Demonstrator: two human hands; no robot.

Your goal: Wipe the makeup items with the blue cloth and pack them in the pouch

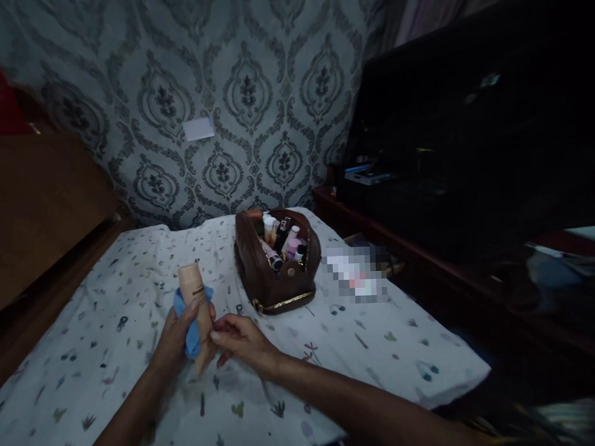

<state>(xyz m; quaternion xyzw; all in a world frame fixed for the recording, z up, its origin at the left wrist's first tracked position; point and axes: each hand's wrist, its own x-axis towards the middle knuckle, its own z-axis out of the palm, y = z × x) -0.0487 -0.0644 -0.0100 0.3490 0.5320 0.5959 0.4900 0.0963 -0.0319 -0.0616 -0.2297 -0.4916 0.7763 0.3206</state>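
Observation:
A beige cosmetic tube point(203, 317), its wide cap at the top, stands slightly tilted in my left hand point(172, 335). Between that hand and the tube is bunched a blue cloth point(191, 340), which also shows behind the tube near the cap. The fingers of my right hand point(243, 342) are curled together against the tube's lower right side. Just beyond my hands sits a brown makeup bag point(275, 292), its top unzipped. Several bottles and tubes stand inside it, among them a purple-capped bottle point(293, 248).
Under everything lies a white patterned bedsheet point(148, 280). A blurred-out item point(355, 276) rests right of the bag. A wooden headboard point(43, 206) rises at left. A dark ledge point(366, 227) with several objects runs along the right, beyond the bed's edge. Patterned wallpaper point(248, 88) covers the back wall.

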